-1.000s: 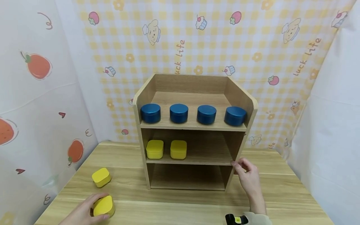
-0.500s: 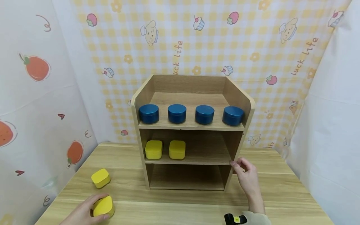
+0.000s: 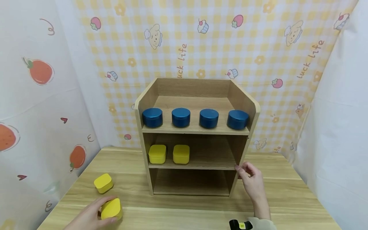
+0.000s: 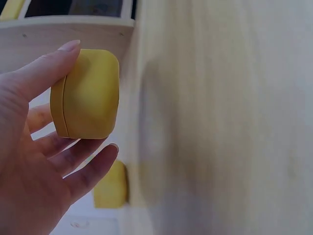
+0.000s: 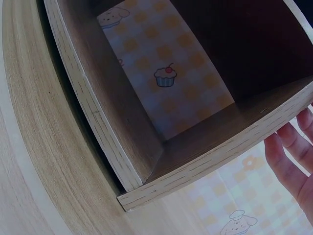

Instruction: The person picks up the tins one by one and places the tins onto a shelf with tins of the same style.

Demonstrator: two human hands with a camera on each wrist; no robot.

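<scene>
My left hand [image 3: 90, 215] grips a yellow rounded-square box [image 3: 111, 209] between thumb and fingers at the front left. In the left wrist view this box [image 4: 90, 95], with a lid seam down one side, is held clear of the tabletop. A second yellow box [image 3: 103, 183] lies on the table just beyond it. At the right, my right hand [image 3: 253, 180] holds the side panel of a wooden shelf unit [image 3: 192, 166], thumb at its front edge near the middle board. Its fingers [image 5: 286, 166] touch the panel's outer side in the right wrist view.
Several round blue tins [image 3: 180, 117] line the shelf unit's top level. Two yellow boxes [image 3: 157, 154] stand at the left of the middle level. Patterned cloth [image 3: 184, 38] hangs behind, with white sheets at both sides of the wooden table [image 3: 172, 210].
My left hand has moved slightly right with the yellow box and raised it from the table. The right hand stays on the shelf unit's side. The head view has shifted a little.
</scene>
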